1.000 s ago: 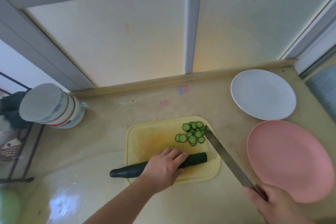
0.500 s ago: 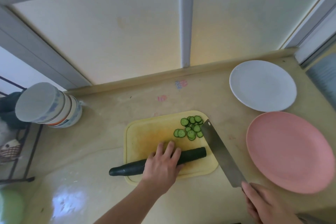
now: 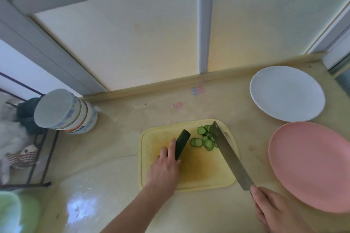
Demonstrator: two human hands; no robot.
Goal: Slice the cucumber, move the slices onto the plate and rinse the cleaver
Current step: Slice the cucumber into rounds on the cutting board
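beige stone countertop [image 3: 117, 157] was seen stretching across the whole scene, and on it a pink plate [image 3: 312, 168] was laid at the right, with a white plate [image 3: 287, 93] set just behind it, near the wall. yellow cutting board [image 3: 200, 172] was placed in the middle of the counter, stained orange-brown at its centre. a stack of bowls [image 3: 64, 112] was seen at the left rear, beside a dark wire rack [image 3: 43, 157]. and there it was, the cleaver [image 3: 230, 155]: its blade was laid slantwise over the right side of the board, the far end right up against the cucumber slices [image 3: 205, 138], the handle hidden in the right hand [image 3: 278, 212], whose fingers were curled round it at the bottom right. the left hand [image 3: 165, 168] was rested on the left half of the board, and the dark green cucumber [image 3: 181, 143] was gripped by it, fingers wrapped over the near end, the cut end pointed up and away toward the wall. the slices were heaped in a small overlapping pile at the board's far right corner, just beside the cucumber's cut end but apart from it. two small pink and blue marks [image 3: 198, 91] were noted on the counter behind the board.
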